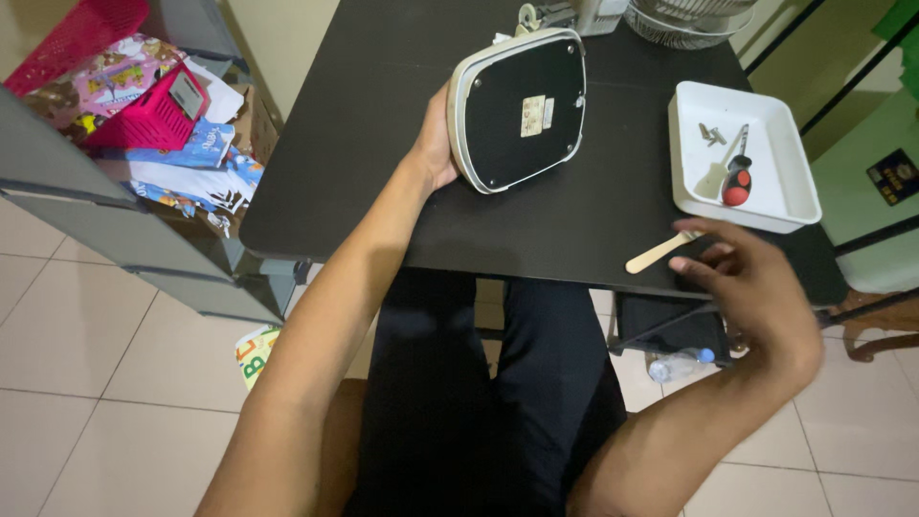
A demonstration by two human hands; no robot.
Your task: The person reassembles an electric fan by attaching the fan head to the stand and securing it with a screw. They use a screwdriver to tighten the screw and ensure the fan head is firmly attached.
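Fan base (522, 110), grey-rimmed with black underside up, tilted on edge near centre of black table (354, 144). Left hand (436, 144) braces rim, fingers curled around hidden far side. Right hand (751, 278) hovers at table's near edge, fingers loosely spread, holding nothing, just beside wooden stick (661, 252). White tray (795, 196) holds red-handled screwdriver (735, 177) and screws (711, 134). Step judged: base steadied, tool selection. Next move calls for a firm grip on 1 tool.
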